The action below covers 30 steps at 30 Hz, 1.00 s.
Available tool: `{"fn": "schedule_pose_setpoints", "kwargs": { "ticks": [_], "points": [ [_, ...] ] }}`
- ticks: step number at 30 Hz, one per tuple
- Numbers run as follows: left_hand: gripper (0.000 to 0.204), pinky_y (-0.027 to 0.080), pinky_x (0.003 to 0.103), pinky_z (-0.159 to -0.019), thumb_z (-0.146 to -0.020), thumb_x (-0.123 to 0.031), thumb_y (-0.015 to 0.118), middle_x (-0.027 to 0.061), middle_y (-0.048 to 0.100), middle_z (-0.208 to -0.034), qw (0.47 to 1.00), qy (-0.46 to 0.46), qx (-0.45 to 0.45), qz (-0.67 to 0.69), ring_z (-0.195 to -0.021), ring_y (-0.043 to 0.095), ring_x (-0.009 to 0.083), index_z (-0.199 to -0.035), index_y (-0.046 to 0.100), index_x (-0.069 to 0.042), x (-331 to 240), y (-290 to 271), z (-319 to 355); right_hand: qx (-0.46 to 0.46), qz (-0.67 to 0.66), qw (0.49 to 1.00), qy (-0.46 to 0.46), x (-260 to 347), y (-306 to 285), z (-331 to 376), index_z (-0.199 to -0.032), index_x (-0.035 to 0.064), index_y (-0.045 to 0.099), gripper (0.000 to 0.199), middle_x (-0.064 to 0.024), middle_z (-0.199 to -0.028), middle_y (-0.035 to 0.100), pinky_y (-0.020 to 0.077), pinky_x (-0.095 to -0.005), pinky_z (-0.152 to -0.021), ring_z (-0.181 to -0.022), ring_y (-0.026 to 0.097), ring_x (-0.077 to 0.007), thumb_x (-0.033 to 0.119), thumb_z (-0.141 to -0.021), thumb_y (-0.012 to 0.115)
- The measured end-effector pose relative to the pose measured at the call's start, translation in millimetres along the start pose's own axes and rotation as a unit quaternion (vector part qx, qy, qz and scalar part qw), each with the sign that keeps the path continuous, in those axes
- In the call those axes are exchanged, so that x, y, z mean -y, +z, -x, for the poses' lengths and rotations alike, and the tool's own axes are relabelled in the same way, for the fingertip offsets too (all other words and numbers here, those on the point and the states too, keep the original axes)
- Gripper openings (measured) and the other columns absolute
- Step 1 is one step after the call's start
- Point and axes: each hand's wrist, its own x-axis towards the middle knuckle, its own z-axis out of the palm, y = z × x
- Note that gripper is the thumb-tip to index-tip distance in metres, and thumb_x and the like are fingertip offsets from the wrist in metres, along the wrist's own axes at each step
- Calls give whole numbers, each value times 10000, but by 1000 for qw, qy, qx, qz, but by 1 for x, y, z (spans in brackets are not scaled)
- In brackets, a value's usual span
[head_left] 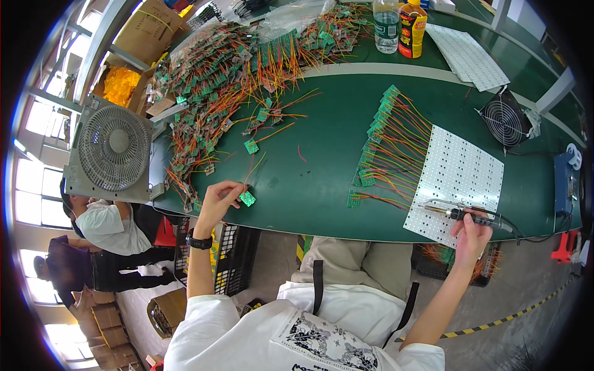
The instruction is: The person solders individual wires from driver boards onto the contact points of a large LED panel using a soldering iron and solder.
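Note:
My left hand [221,199] pinches a small green circuit board [247,198] with thin red and yellow wires, just over the green table. My right hand [471,234] is closed round a soldering iron [458,214], whose metal tip points left across a white perforated panel [461,176]. Left of that panel, a row of wired circuit boards [373,145] lies with its wires running onto the panel's edge. Another loose circuit board [250,146] rests a little beyond my left hand.
A large heap of wired boards [210,80] covers the table's far left. Fans stand left [114,148] and right [505,119]. A water bottle [386,28], a drink bottle [412,29] and stacked white panels [468,57] are at the back. A blue box [564,185] sits far right.

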Motion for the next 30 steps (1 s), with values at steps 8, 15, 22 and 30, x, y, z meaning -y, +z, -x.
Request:
{"fn": "schedule_pose_setpoints", "kwargs": {
  "ticks": [8,15,22,30],
  "points": [
    [169,508,234,-657,-828,-78,748,40,694,-951,987,67,-11,-149,-820,627,79,-966,684,-5,-17,17,-1,17,5,1000,-1,-6,-10,1,-1052,-75,604,220,-132,-846,650,428,-285,-459,-510,555,-158,73,-900,660],
    [127,511,245,-703,-820,-38,740,52,692,-985,988,101,-40,-110,-855,629,102,-917,666,-3,-17,21,0,2,7,1000,-4,-3,-5,2,-1044,-79,609,216,-125,-792,638,424,-282,-465,-501,541,-155,79,-905,656],
    [137,514,251,-715,-840,-45,721,63,692,-991,984,80,39,-152,-882,647,135,-965,704,8,-18,8,-1,12,6,1000,0,-3,-6,1,-1026,-77,620,201,-118,-763,630,422,-281,-477,-497,533,-154,83,-908,654],
    [168,541,255,-782,-918,-39,653,86,688,-985,988,111,35,-101,-880,673,156,-1062,686,40,-16,12,4,4,0,1000,2,-4,-7,1,-1026,-70,621,200,-116,-758,632,423,-281,-476,-499,532,-153,88,-909,658]
  ]
}}
